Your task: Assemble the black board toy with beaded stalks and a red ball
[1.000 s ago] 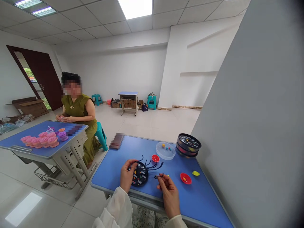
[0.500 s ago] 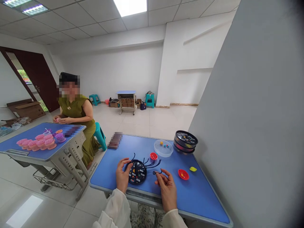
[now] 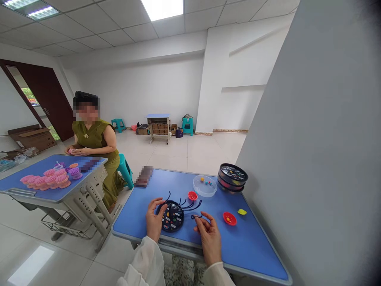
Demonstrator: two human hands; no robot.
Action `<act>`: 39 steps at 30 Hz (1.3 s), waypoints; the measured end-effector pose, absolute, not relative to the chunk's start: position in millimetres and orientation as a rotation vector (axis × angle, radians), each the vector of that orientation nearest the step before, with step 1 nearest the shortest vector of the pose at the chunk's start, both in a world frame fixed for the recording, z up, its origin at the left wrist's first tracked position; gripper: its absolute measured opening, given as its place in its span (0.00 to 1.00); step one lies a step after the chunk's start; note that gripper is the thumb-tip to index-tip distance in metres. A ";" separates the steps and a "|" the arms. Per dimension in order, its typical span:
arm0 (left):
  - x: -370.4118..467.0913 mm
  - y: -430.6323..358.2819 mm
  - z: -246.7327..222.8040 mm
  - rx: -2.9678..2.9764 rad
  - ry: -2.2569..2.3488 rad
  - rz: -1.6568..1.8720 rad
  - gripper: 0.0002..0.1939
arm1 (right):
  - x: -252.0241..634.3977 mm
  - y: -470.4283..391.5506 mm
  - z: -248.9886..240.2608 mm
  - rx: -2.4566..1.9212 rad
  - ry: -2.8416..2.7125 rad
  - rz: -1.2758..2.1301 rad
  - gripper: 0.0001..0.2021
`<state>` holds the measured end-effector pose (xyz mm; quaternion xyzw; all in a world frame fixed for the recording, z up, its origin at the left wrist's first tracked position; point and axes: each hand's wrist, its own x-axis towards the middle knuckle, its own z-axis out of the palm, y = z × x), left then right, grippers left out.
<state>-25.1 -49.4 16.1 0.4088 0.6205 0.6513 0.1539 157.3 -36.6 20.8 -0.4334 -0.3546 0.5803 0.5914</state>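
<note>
- Through the head camera I see the black disc (image 3: pixel 172 225) on the table (image 3: pixel 253 246), near its close edge and between the two hands.
- Thin black arms (image 3: pixel 195 207) fan out over it toward the right.
- The left hand (image 3: pixel 154 218) is at the disc's left side, thumb and forefinger nearly together; I can't tell whether these fingers grip an arm or only steady the disc.
- The right hand (image 3: pixel 210 236) has its fingers pinched on a loose black piece (image 3: pixel 193 217), whose ring end pokes out toward the disc, apart from it.
- That piece looks thin, so I judge a light, firm pinch behind the ring best: enough to stop it twisting, with the ring in plain sight.
- I'd want the disc steady and the fanned arms clear of both hands, since they look easy to knock.
- A small red dish (image 3: pixel 192 196) stands just beyond the arms, so I'd mind it too.
</note>
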 end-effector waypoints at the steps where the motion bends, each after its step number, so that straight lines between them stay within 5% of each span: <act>1: -24.3 -48.6 16.9 1.174 1.772 1.847 0.14 | 157.3 -36.6 20.8 -1.008 -0.826 1.348 0.26; 17: -12.0 -39.9 18.6 1.126 1.661 1.540 0.18 | 157.5 -30.4 11.1 -1.037 -0.850 1.309 0.24; 39: -22.3 -49.9 28.7 1.310 1.669 1.620 0.17 | 101.5 -22.7 40.0 -0.995 -0.864 1.435 0.20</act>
